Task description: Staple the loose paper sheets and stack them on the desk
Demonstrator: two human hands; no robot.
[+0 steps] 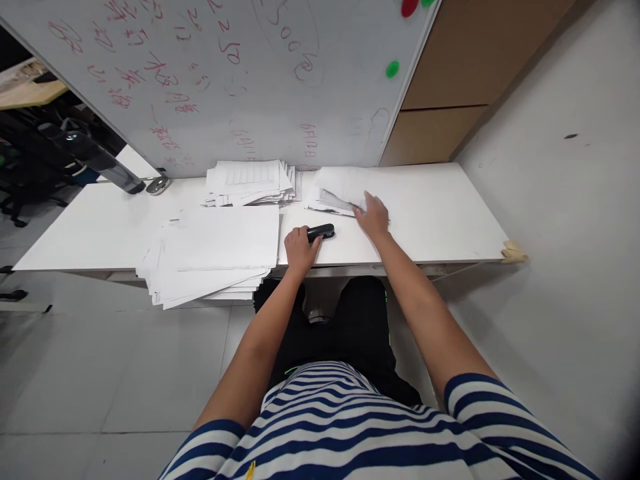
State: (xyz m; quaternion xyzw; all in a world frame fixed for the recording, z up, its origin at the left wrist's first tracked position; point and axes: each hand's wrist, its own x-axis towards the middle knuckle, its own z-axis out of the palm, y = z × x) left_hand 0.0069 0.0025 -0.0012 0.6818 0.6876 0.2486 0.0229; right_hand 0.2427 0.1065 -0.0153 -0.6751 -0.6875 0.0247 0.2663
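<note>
My left hand is wrapped around a black stapler near the front edge of the white table. The stapler's front end points right, beyond my fingers. My right hand is at the right front corner of a pile of paper sheets, thumb at the near edge and fingers on top, gripping sheets there. The front edge of the upper sheets is bent up and shows printed paper beneath. To the left of the stapler lies a larger, fanned-out stack of paper, overhanging the front edge.
Behind, another paper stack stands against a whiteboard with red writing and round magnets. A dark bottle and a computer mouse are at the left. A wall borders the table on the right.
</note>
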